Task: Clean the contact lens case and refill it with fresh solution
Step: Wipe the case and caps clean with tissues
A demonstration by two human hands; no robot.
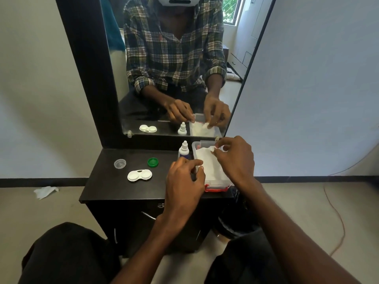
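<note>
**Dressing-table top: lens case, caps, bottle, tissue box, both hands at the box**

Contact lens case [139, 175]: white, two joined round wells, both uncapped. Lies flat on the dark table top [106, 187], left of centre. Long axis runs left to right, the right end tipped slightly toward the mirror [176, 64].

Clear cap [120, 163]: behind and left of the case, apart from it, open side up.

Green cap [152, 162]: behind and right of the case, apart from it.

Solution bottle [183, 149]: white, upright, nozzle pointing up, purple label. Stands at the back of the table, just left of the tissue box.

Tissue box [216, 186]: clear plastic with a red lower edge, at the table's right end, long axis running front to back. White tissue [207, 160] lies in its open top.

Left hand [184, 181]: back of hand up, fingers curled, fingertips at the box's near left edge beside the tissue. Whether it pinches the tissue or only steadies the box cannot be told.

Right hand [235, 158]: reaches over the box from the right, thumb and forefinger pinching a raised corner of the tissue at the far end.

Crumpled white tissue [45, 191]: on the floor, left of the table.
</note>
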